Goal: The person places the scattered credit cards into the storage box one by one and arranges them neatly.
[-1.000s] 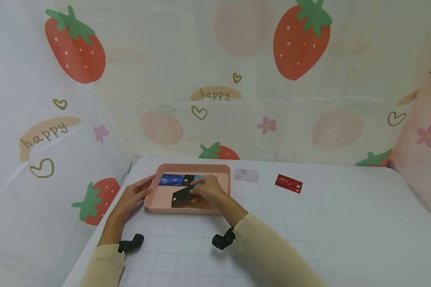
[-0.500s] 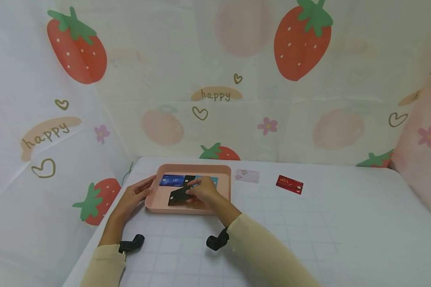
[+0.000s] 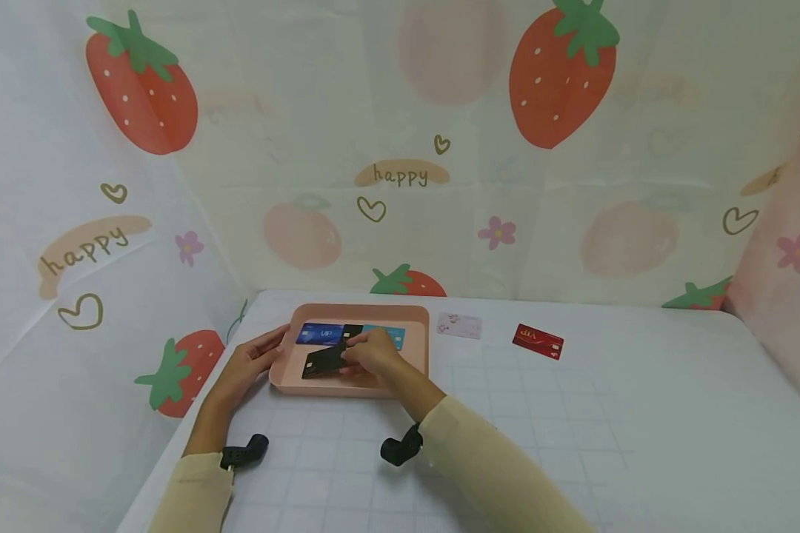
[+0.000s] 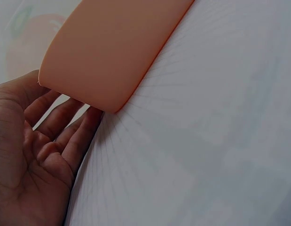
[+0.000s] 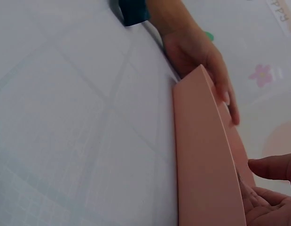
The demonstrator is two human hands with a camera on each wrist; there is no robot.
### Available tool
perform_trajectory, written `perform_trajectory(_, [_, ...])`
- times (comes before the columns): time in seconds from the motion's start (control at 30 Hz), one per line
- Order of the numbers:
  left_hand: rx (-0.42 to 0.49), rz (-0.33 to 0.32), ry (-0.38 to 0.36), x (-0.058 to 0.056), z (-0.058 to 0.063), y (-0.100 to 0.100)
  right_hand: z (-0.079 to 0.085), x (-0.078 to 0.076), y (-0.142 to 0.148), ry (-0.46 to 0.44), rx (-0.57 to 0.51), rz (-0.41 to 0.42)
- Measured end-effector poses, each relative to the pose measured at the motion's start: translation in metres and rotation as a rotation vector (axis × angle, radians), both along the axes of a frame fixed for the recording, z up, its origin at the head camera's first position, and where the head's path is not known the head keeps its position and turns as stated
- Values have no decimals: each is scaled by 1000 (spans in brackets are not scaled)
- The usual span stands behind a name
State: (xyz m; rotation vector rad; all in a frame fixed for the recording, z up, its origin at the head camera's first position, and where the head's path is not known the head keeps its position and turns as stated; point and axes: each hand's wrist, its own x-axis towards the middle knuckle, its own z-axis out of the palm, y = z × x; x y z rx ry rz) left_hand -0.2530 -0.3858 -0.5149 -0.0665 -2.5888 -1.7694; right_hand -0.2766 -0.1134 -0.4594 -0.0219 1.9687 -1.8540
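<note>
In the head view, a pink rectangular tray (image 3: 367, 393) sits at the left of the table. My right hand (image 3: 375, 354) reaches over it and pinches a black bank card (image 3: 323, 363) tilted low over the tray's front half. Along the back of the tray lie a blue VIP card (image 3: 318, 334), a black card (image 3: 352, 330) and a light blue card (image 3: 397, 337), partly covered by my right hand. Straight fingers of my left hand (image 3: 245, 370) touch the tray's left end; the left wrist view shows them against its outer wall. In the right wrist view the tray's wall hides the cards.
Right of the tray on the white table lies a pale pink card (image 3: 458, 326). Farther right is a red VIP card (image 3: 538, 341). A strawberry-print cloth (image 3: 540, 259) hangs behind and at both sides. Each wrist wears a black device (image 3: 402, 446).
My right hand has moved left with the black card, over the tray's front half, uncovering more of the light blue card. My left hand has stayed at the tray's left end.
</note>
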Motion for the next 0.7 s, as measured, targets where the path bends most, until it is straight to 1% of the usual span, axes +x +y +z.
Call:
perform_trajectory(0.2, [-4, -11, 11, 1, 1, 0, 3, 2, -3, -23, -30, 9])
perform_trajectory(0.43, [-5, -12, 9, 1, 1, 0, 4, 5, -9, -47, -26, 22])
perform_trajectory(0.6, [0, -14, 8, 0, 0, -2, 4, 7, -12, -93, -77, 26])
perform_trajectory(0.7, [2, -16, 6, 0, 0, -2, 5, 9, -13, -105, -88, 30])
